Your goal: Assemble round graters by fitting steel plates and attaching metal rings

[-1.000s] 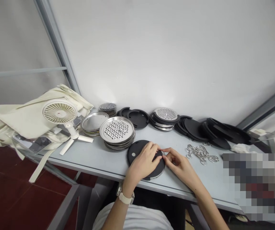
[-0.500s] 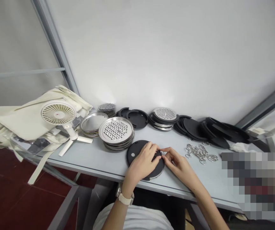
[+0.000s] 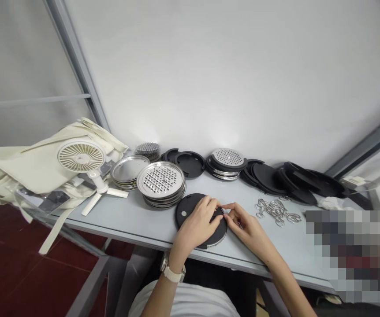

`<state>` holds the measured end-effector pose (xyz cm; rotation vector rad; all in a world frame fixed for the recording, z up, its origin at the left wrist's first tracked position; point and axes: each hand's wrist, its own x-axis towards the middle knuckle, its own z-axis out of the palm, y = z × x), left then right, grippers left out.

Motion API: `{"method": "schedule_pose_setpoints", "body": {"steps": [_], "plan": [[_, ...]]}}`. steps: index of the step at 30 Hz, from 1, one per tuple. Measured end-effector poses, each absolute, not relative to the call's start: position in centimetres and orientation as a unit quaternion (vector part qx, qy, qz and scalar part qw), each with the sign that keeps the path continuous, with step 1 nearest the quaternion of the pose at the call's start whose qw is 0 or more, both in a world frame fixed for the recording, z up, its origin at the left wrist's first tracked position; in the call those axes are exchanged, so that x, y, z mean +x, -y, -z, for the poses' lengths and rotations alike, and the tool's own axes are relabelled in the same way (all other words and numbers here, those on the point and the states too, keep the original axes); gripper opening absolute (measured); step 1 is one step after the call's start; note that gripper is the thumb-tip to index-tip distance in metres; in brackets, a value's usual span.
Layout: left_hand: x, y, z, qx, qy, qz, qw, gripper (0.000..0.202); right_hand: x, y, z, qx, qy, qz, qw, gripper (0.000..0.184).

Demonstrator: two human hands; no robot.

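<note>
A black round cover (image 3: 186, 203) with a small pale dot lies at the table's front edge, a strip of metal rim showing along its lower right side. My left hand (image 3: 198, 224) is laid across it, fingers bent and gripping it near its right edge. At that edge my right hand (image 3: 245, 226) pinches a small metal ring (image 3: 224, 211) between thumb and forefinger. The fingertips of both hands nearly meet there and partly hide how the ring sits in the cover. To the right lies a loose pile of metal rings (image 3: 277, 211).
Left of the cover stand stacked grater discs (image 3: 160, 179) and plain metal discs (image 3: 129, 168). A perforated disc (image 3: 229, 157) tops another stack at the back. More black covers (image 3: 269, 177) lean along the wall. A white fan (image 3: 81, 156) stands at far left beside cream bags (image 3: 51, 154).
</note>
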<state>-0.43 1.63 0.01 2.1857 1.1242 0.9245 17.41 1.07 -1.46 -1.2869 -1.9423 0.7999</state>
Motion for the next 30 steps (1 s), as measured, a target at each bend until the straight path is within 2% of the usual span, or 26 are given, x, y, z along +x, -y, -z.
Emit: {"method": "schedule_pose_setpoints", "body": {"steps": [30], "plan": [[-0.37, -1.58, -0.01, 0.810, -0.417, -0.337, 0.238, 0.006, 17.50, -1.32, 1.70, -0.492, 0.738, -0.307, 0.346, 0.027]]}}
